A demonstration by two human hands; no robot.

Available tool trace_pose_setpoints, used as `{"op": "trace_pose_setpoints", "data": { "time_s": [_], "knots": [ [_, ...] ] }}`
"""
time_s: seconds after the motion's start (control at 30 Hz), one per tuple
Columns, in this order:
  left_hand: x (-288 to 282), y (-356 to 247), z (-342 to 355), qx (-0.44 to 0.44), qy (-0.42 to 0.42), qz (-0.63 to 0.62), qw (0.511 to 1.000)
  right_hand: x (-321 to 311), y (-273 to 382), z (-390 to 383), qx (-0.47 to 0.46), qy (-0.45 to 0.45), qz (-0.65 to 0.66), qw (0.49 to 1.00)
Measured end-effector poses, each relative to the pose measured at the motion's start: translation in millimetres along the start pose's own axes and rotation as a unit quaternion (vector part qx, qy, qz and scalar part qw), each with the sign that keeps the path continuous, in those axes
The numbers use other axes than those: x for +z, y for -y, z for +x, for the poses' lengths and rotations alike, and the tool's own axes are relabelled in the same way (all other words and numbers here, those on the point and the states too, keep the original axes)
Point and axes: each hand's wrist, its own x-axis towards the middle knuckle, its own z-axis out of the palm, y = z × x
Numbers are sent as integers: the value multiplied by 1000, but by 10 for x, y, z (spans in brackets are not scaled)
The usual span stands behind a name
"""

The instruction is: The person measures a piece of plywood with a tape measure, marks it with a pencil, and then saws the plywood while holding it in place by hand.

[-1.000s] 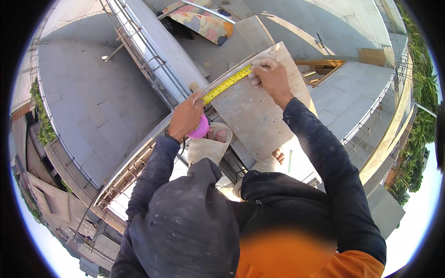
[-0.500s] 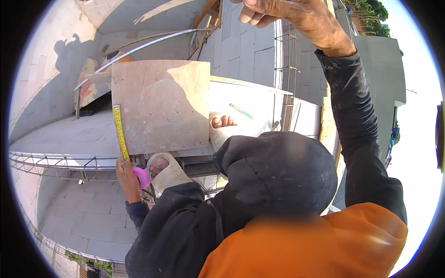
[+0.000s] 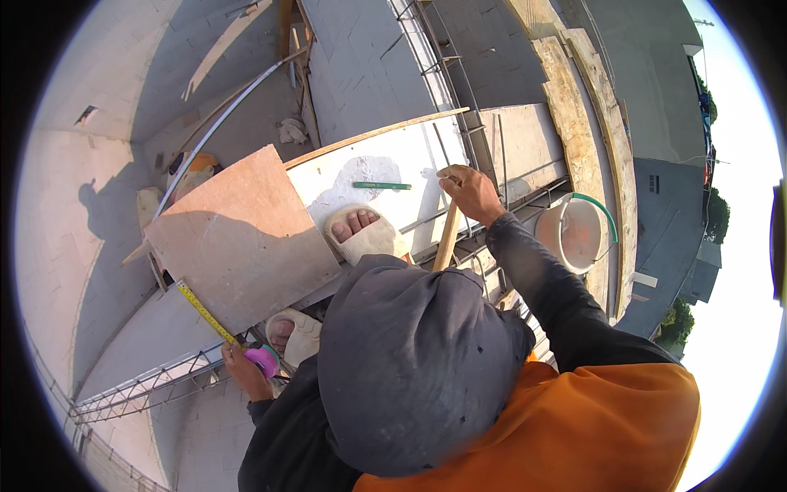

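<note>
My left hand [image 3: 244, 373] is wrapped round a tape measure with a pink case [image 3: 265, 361]. Its yellow blade [image 3: 205, 312] stretches out along the left edge of a plywood sheet [image 3: 246, 238]. Over by the steel bars, my right hand [image 3: 475, 195] has its fingers closed at the upper end of a narrow wooden strip [image 3: 447, 238]; whether they grip the strip, a thin bar or something smaller cannot be made out. A green pencil [image 3: 381, 185] lies on the white surface between the plywood and this hand.
My sandalled feet [image 3: 365, 234] stand beside the plywood. A white bucket [image 3: 570, 234] with a green-covered handle stands right, near rough planks [image 3: 602, 164]. Rebar framework [image 3: 147, 389] runs along the lower left edge, with a drop to a lower level below. A long pale strip [image 3: 217, 123] leans behind.
My right hand has come down from the top of the view to the wooden strip. The view has turned, so the plywood appears tilted; the tape blade still lies along its edge.
</note>
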Motion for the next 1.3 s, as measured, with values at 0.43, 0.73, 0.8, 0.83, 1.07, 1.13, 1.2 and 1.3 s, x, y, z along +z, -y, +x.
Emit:
{"op": "trace_pose_setpoints", "data": {
  "time_s": [0.43, 0.73, 0.8, 0.83, 1.07, 1.13, 1.2, 1.3],
  "knots": [
    [120, -84, -158, -5, -66, -69, 995, 257, 539, 771, -128, 274, -301, 905],
    [183, 105, -115, 22, -91, -64, 994, -442, 3448, 985, -438, 248, -112, 857],
    [181, 91, -124, 34, -89, -43, 995, -337, 4108, 991, -520, 276, -69, 805],
    [182, 71, -135, 19, -91, -45, 995, -310, 4358, 938, -484, 292, -63, 823],
    [193, -24, -170, 7, -113, -37, 993, 776, 5236, 526, -619, 299, -46, 725],
    [187, -1, -175, -9, -103, -42, 994, 1175, 5189, 470, -578, 330, -23, 746],
    [182, 20, -175, 84, -113, 56, 988, 1522, 5092, 441, -578, 323, -48, 748],
    [198, 17, -189, 90, -128, 61, 986, 1833, 4956, 459, -579, 319, -54, 748]
  ]
}}
